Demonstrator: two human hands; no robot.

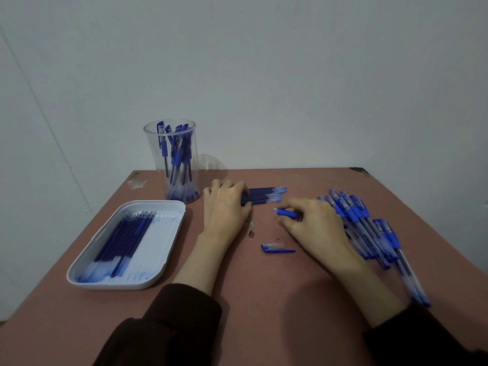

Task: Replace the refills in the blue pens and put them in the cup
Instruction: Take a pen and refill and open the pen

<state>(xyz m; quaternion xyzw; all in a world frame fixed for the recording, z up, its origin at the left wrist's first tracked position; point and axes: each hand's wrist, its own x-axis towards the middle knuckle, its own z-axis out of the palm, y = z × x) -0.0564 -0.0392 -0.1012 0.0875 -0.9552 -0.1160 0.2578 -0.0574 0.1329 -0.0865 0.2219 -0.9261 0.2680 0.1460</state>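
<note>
My left hand [225, 204] lies over the near end of a small bundle of blue refills [266, 196] at the table's middle, fingers curled onto them. My right hand [314, 225] holds a blue pen barrel [286, 213] just above the table, its tip pointing left. A blue pen cap [276, 248] lies in front of that hand, and a small clear pen tip piece [250, 228] lies between my hands. A clear cup [171, 159] with several blue pens stands at the back left. A pile of blue pens [369, 225] lies to the right.
A white tray [163, 260] holding several blue refills [124, 236] sits at the front left. The brown table [264, 299] ends at a pale wall behind, and its back right corner is chipped. Dark sleeves cover both forearms.
</note>
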